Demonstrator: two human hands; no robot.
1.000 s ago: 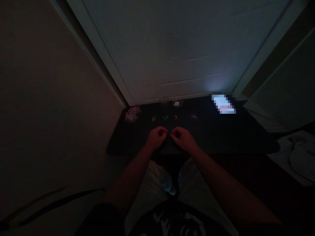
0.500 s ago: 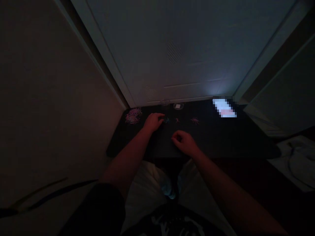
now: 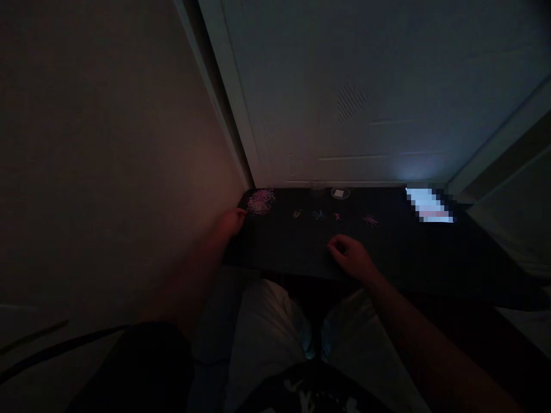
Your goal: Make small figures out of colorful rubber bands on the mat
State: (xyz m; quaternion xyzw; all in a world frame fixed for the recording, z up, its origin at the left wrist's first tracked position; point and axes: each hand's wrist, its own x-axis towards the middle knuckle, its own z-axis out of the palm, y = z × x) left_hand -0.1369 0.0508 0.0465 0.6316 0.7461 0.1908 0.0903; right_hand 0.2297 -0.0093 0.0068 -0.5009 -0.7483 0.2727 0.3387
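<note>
At the table's left end, my left hand [image 3: 235, 221] reaches to the near edge of a large pile of thin coloured bands [image 3: 260, 201], mostly pink and purple. Its fingertips look pressed together; what they hold, if anything, is too dark to see. My right hand [image 3: 350, 255] rests over the table's front part, thumb and fingers curled into a pinch, with anything in it hidden. Beyond it lie small groups of bands: a yellowish one [image 3: 297, 214], a bluish one [image 3: 317, 214], a pink one [image 3: 337, 216] and a purple-pink one [image 3: 371, 220].
A clear round container [image 3: 317, 184] and a round lid with a white label [image 3: 340, 193] stand at the back of the dark table [image 3: 284, 246]. A bright blurred-out screen [image 3: 430, 205] lies at the right. A wall [image 3: 129, 143] borders the left, a white door [image 3: 301, 69] the back.
My left hand has parted from the right, passed over the small groups and moved left to the large pile. My right hand keeps its pinch near the same spot. The view has turned left.
</note>
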